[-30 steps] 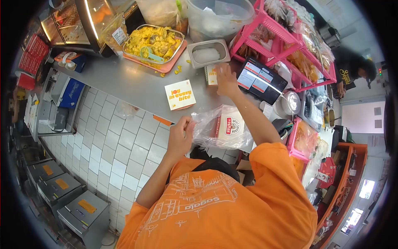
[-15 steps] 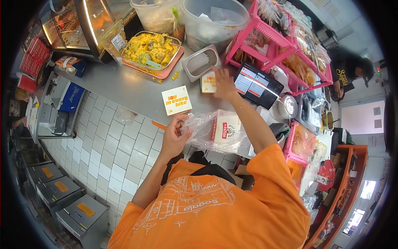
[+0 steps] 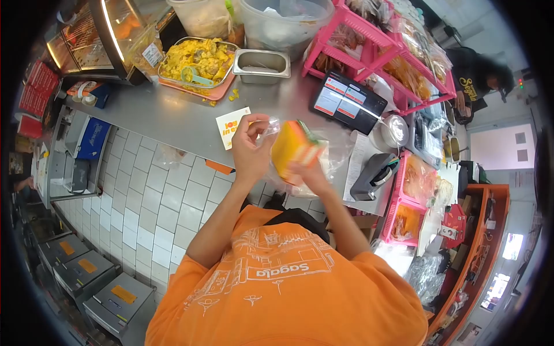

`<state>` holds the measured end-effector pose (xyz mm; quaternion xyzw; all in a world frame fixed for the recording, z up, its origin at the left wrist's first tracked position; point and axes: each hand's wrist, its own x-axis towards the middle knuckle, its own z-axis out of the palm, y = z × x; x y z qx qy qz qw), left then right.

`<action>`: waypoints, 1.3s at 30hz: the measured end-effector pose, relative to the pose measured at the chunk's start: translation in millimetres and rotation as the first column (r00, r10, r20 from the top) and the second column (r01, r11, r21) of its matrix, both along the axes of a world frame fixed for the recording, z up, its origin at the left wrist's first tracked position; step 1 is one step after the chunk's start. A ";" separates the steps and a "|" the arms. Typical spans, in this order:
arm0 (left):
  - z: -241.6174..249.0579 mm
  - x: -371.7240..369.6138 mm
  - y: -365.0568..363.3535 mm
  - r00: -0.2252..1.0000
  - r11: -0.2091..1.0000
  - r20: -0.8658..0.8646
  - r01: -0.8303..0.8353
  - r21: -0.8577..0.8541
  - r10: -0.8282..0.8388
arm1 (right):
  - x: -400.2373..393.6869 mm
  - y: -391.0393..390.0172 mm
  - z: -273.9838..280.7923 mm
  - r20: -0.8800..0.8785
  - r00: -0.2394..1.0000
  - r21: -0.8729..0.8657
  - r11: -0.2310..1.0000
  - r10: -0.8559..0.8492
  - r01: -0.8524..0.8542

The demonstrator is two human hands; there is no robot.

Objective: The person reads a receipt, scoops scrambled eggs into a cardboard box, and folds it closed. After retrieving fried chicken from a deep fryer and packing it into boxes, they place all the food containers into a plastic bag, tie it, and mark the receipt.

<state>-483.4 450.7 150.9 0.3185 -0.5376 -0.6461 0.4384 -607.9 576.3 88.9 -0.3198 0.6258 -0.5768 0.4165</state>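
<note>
My left hand point(image 3: 252, 147) is closed, pinching the edge of a clear plastic bag point(image 3: 340, 151). In my right hand point(image 3: 309, 177) is a yellow and orange box point(image 3: 292, 151), blurred by motion and held at the bag's opening. A pale package shows dimly through the plastic behind the box. Just left of my left hand, a white card-like box with orange and yellow lettering point(image 3: 229, 127) lies on the steel counter point(image 3: 167, 124), partly covered by that hand.
Behind my hands are a tray of yellow food point(image 3: 199, 60), a steel container point(image 3: 261, 66) and plastic tubs point(image 3: 288, 23). On the right stand a tablet point(image 3: 348, 102), pink racks point(image 3: 369, 52) and a grey device point(image 3: 375, 176). Another person point(image 3: 479, 81) is at the far right.
My right hand has come back from the counter with the yellow and orange box. The lettered stack it was reaching is gone from its place. The steel container has turned and shifted left.
</note>
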 end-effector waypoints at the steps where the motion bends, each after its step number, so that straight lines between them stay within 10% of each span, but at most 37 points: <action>1: 7.4 -2.6 9.3 1.000 1.000 0.003 0.012 0.006 -0.012 | 9.4 -6.1 -16.3 -0.349 0.936 0.084 0.996 0.038 -0.010; 2: 19.1 -4.5 19.6 0.997 0.996 0.015 0.080 -0.041 -0.080 | 11.2 -6.1 -32.5 -0.343 0.939 0.087 0.996 0.026 0.004; 4: 25.7 -3.8 27.5 0.980 0.962 0.049 0.201 -0.188 -0.195 | 9.0 -18.2 -44.0 -0.927 0.367 0.032 0.992 0.074 -0.120; 7: 36.5 20.8 28.6 0.923 0.936 0.385 0.143 -0.322 -0.009 | 23.1 -37.7 -2.7 -0.982 0.156 0.104 0.994 0.108 -0.036; 11: 10.8 41.7 16.2 0.939 0.885 0.304 0.002 -0.466 0.158 | 31.9 -36.5 -46.1 -0.961 0.245 0.057 0.957 0.130 -0.285; 14: 17.3 42.6 36.5 0.991 0.499 0.135 0.111 -0.860 0.011 | 26.6 -50.6 -67.3 -0.843 0.425 0.350 0.936 0.331 -0.034; 17: 26.2 46.8 28.7 0.919 0.619 0.226 -0.025 -0.785 0.324 | 9.3 -43.0 -93.0 -0.940 0.257 0.251 0.965 0.225 0.075; 18: 13.6 51.3 15.6 0.917 0.615 0.222 -0.031 -0.788 0.331 | -0.7 -49.3 -95.7 -0.884 0.013 0.466 0.881 0.467 0.082; 21: -16.9 62.2 -5.8 0.611 0.742 0.691 0.239 -0.627 0.387 | -1.5 -68.3 -50.2 -0.558 0.222 0.830 0.538 0.799 0.148; 23: 3.4 55.2 6.4 0.856 0.919 0.487 0.319 -0.232 -0.174 | -5.3 -61.7 -71.2 -0.770 0.138 0.637 0.758 0.622 0.137; 24: 10.9 47.4 14.0 0.854 0.919 0.488 0.324 -0.224 -0.182 | -3.0 -53.8 -79.7 -0.918 0.063 0.397 0.913 0.393 0.096; 26: 23.3 25.3 13.9 0.977 0.972 -0.035 0.211 0.100 -0.209 | 6.3 -47.6 -63.4 -0.842 0.070 0.538 0.841 0.535 0.058; 27: 18.6 18.8 4.8 0.977 0.972 -0.039 0.214 0.096 -0.211 | 14.3 -43.1 -44.4 -0.744 0.068 0.667 0.745 0.665 0.015; 29: 2.1 10.7 -5.9 0.938 0.874 0.344 0.132 -0.467 0.042 | 34.6 -23.9 -28.9 -0.757 0.022 0.654 0.755 0.654 0.059; 31: 17.8 20.1 -1.6 0.864 0.877 0.501 0.268 -0.400 -0.036 | 34.3 -24.3 -61.3 -0.795 -0.273 0.503 0.840 0.542 0.203; 39: 39.3 33.5 2.1 0.822 0.860 0.566 0.240 -0.450 0.067 | 2.7 -27.9 -81.9 -0.884 -0.051 0.461 0.885 0.464 0.062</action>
